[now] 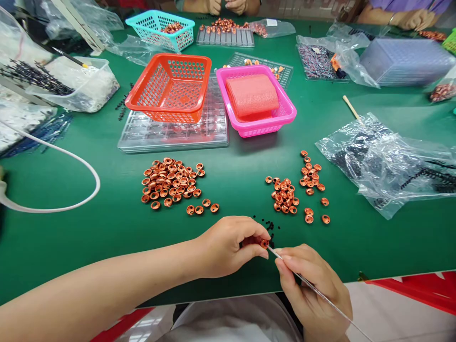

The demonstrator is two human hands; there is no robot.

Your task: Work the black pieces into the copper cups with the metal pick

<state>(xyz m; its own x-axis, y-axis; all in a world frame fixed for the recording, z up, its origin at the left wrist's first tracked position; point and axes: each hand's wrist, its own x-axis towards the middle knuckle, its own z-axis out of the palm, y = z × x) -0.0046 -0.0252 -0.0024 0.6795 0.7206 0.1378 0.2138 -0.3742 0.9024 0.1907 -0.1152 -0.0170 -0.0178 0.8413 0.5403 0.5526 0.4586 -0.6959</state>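
Between its thumb and fingers, my left hand [233,244] grips a small copper-coloured cup [264,243] near the front edge of the green table. A thin metal rod [313,287] is pinched in my right hand [315,289], its tip at the cup. Tiny black pieces [270,226] lie scattered just beyond my fingers. Further off to the left sits a big pile of copper cups [169,179]. Looser groups of the same cups [284,195] lie on the right, beyond my right hand.
An orange basket [171,88] rests on clear trays [174,140], beside a pink basket [256,126] holding pink foam [252,95]. Plastic bags [384,161] lie right; a white cable [96,183] loops left. Across the table are other people's hands [226,6].
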